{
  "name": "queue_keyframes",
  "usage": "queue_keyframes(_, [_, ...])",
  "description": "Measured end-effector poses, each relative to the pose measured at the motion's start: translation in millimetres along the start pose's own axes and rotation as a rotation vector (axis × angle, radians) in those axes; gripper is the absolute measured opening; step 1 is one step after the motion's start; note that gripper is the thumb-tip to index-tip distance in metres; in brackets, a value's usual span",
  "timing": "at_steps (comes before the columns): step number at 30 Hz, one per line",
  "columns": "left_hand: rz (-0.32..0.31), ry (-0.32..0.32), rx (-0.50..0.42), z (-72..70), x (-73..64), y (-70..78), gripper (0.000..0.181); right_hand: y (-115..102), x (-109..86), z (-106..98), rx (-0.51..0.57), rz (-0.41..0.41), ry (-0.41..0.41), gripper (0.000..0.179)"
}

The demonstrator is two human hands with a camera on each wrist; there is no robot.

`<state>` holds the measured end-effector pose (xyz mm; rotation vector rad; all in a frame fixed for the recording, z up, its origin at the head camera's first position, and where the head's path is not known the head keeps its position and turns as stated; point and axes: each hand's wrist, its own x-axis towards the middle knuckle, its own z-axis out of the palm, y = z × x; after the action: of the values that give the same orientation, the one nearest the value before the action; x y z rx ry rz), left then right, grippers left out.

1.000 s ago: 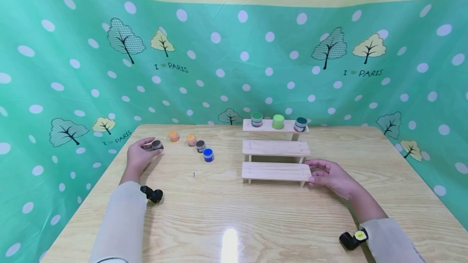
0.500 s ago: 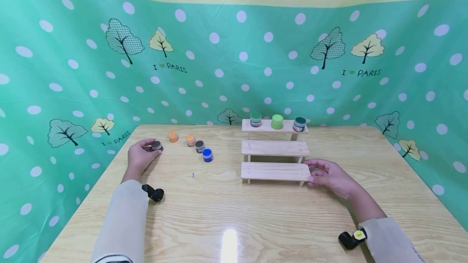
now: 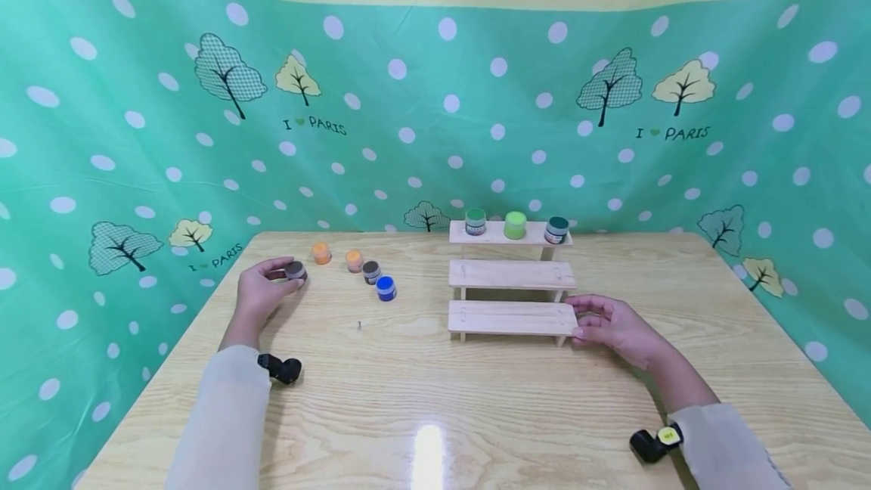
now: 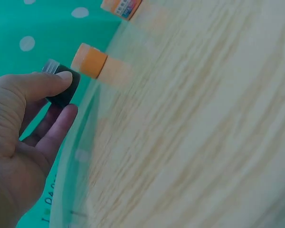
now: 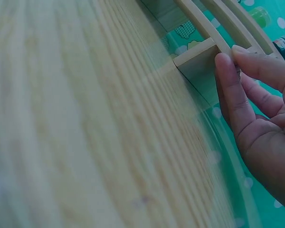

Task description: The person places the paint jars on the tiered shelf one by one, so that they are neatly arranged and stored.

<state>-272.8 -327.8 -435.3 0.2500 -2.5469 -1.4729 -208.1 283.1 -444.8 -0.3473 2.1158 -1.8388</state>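
Observation:
At the table's left side, my left hand (image 3: 261, 292) pinches a small dark-lidded paint jar (image 3: 296, 271) between thumb and fingers. The left wrist view shows this dark paint jar (image 4: 64, 88) tilted, with the thumb across it. My right hand (image 3: 615, 330) holds the right end of the lowest step of a three-step wooden display rack (image 3: 512, 317). In the right wrist view, thumb and forefinger pinch the edge of the rack (image 5: 206, 50). Three jars stand on the top step: a green jar (image 3: 475, 221), a light green jar (image 3: 515, 225) and a dark green jar (image 3: 556, 230).
Two orange jars, one at the back (image 3: 321, 253) and one nearer (image 3: 354, 261), stand right of my left hand. Close by are another dark jar (image 3: 371, 272) and a blue jar (image 3: 385, 288). A polka-dot curtain (image 3: 435, 97) hangs behind the wooden table (image 3: 381, 392).
The dark jar in my left hand has shifted very slightly to the right. My right hand keeps its hold on the rack, and the other jars stay in place.

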Motion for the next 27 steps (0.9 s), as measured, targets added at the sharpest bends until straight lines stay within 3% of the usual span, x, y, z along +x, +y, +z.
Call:
queue_keyframes(8, [0.031, -0.023, 0.005, 1.5, -13.6, 14.0, 0.057, -0.4, 1.4, 0.4, -0.027, -0.001, -0.002, 0.066])
queue_keyframes(15, [0.118, -0.038, 0.027, 6.2, -24.4, 23.8, 0.053, -1.0, -0.2, -0.3, -0.042, -0.027, -0.009, 0.064])
queue_keyframes(27, [0.208, -0.126, -0.112, 21.5, -38.8, 42.7, 0.052, 0.1, 0.6, 0.1, -0.039, -0.007, 0.014, 0.066])
